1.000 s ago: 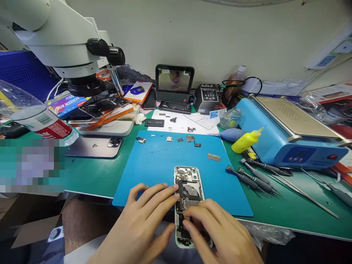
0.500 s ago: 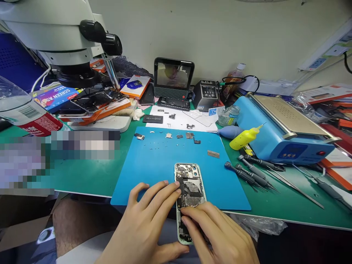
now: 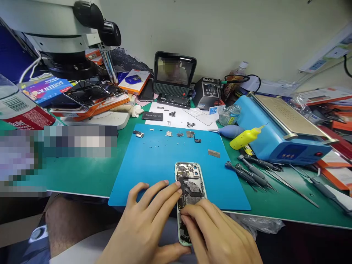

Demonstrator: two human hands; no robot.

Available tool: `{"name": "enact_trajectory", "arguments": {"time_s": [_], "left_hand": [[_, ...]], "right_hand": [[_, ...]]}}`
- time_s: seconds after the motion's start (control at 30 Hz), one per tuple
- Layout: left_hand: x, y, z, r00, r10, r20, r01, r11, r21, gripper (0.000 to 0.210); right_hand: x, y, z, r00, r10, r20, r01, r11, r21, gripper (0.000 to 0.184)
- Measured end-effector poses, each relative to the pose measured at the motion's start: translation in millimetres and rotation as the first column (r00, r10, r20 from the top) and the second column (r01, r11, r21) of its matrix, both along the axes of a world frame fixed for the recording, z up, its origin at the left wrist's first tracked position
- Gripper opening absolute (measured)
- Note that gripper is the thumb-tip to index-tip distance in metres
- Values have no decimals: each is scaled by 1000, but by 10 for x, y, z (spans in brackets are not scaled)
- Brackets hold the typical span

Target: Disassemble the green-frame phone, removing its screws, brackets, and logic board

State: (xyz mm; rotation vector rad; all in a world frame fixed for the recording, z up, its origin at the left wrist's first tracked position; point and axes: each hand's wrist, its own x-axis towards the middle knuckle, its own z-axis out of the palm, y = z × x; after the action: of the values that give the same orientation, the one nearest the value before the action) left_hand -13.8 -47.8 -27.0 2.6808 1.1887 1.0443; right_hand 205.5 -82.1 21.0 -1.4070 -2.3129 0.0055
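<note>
An opened phone (image 3: 194,187) bared to its circuitry

The phone is a slim, round-cornered slab with a smooth, pale greenish rim. Inside are matt black strips, glinting metal shields and a crinkled, silvery disc. Its upper part overlaps the front of a smooth blue mat (image 3: 151,170), and its lower end reaches past the edge of the glossy green counter (image 3: 79,178).

The left hand (image 3: 148,216) has its grip clamped on the phone, fingertips along the left side and thumb at the bottom end. In the right hand (image 3: 217,227), thumb and forefinger nearly meet over the lower interior; whether that grip pinches anything cannot be told.

Beyond them, small metal parts (image 3: 168,134) and specks too tiny to identify are strewn across the mat, near a flat grey metal strip (image 3: 213,153). A thin black battery (image 3: 152,116) lies partly on white paper (image 3: 183,115). To the right are a soft-looking blue blower bulb (image 3: 231,134), a yellow squeeze bottle (image 3: 243,139) with a needle tip, grey-handled screwdrivers (image 3: 244,174) and slender steel tweezers (image 3: 297,192).
</note>
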Motion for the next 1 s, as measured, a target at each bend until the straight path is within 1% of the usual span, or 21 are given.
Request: {"name": "enact_trajectory", "arguments": {"time_s": [0.07,0.13,0.2,0.3,0.4,0.5,0.6,0.7,0.77,0.83,0.9,0.93,0.97,1.0], "left_hand": [[-6,3,16,1000,-3,-7,3,1000,12,56],[-9,-1,31,1000,-2,-7,3,1000,18,59],[-7,-13,32,1000,-1,-10,1,1000,27,60],[18,-37,4,1000,10,6,-10,999,39,57],[93,-53,-51,996,6,91,-8,1000,26,51],[254,-44,-79,996,-56,75,53,998,34,53],[496,-3,-23,997,-79,-9,79,994,79,65],[713,95,114,990,-96,-101,106,989,102,88],[762,214,220,972,-150,-180,164,984,71,108],[709,377,306,939,-223,-262,232,973,3,127],[577,557,360,910,-302,-282,293,953,-77,129],[499,641,376,902,-328,-282,305,944,-122,128],[422,713,388,904,-336,-265,304,940,-156,124],[352,770,397,906,-341,-253,294,933,-206,116]], "right_hand": [[18,13,17,999,0,-43,-2,999,-38,20],[59,27,36,992,-34,-125,22,995,-99,15],[138,37,49,967,-118,-226,88,986,-139,11],[344,29,32,911,-252,-326,229,967,-107,11],[617,3,-15,880,-332,-340,328,942,-70,15],[873,-10,-47,863,-386,-326,391,919,-54,17],[1062,8,-55,850,-450,-274,463,886,-18,19],[1215,45,-62,833,-502,-232,527,848,57,24],[1340,76,-71,817,-531,-224,562,821,104,26],[1511,116,-78,798,-564,-211,596,790,144,31],[1721,173,-83,776,-604,-185,631,754,184,42],[1833,208,-85,766,-623,-159,643,742,191,49],[1942,247,-88,761,-634,-138,649,736,194,56],[2042,287,-93,765,-634,-116,644,743,184,61]]}}
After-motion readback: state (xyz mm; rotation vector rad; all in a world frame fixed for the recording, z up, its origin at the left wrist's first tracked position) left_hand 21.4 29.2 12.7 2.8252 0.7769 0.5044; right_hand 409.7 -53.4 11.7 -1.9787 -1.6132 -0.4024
